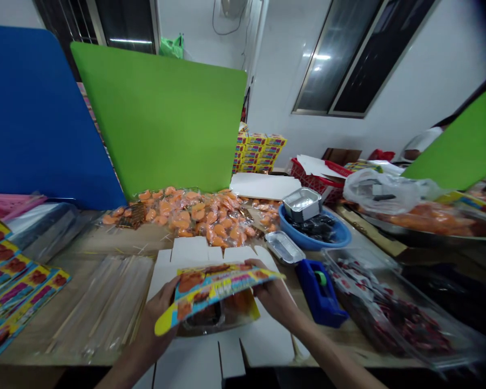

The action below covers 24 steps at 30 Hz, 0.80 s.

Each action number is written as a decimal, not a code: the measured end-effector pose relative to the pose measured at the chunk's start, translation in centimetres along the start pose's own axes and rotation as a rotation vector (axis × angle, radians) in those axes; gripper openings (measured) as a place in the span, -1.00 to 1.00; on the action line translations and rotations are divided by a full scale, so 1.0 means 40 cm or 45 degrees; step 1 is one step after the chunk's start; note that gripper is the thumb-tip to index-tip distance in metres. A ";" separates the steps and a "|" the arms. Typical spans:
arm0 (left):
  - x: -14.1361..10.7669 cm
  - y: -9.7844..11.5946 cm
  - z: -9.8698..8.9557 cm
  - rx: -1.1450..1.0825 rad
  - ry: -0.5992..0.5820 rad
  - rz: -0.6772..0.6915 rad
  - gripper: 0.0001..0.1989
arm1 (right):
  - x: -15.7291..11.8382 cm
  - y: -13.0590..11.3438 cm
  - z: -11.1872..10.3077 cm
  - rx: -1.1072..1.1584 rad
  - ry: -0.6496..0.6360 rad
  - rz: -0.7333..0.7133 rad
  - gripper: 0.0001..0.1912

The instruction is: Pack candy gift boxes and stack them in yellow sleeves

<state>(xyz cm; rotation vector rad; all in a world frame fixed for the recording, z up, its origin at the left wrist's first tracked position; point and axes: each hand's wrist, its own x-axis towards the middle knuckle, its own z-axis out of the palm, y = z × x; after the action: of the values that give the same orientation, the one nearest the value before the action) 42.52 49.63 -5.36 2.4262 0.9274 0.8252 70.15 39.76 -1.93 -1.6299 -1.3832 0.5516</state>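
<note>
Between the two hands, we are finding a printed carton, its broad colored panel slanting above a clear container with dark contents. The fingers of the left hand are gripping the carton's left edge; since the panel is hiding most of them, we are unable to tell how far they are bending. The fingers of the right hand are closing on the right end, curling over its far edge. Both forearms are rising from the lower border and converging inward. Beneath, white cardboard is covering part of the tabletop; a blue tape dispenser is standing just beyond the right forearm.
</note>
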 end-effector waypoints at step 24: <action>0.169 0.007 0.034 -1.266 0.137 -0.592 -0.45 | 0.083 0.027 -0.052 0.647 -0.210 0.169 -0.39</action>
<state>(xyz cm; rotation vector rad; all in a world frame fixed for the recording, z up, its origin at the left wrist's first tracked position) 47.60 53.95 -3.65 1.2696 0.7923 0.9333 73.31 42.19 -1.11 -1.2844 -1.1322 1.0425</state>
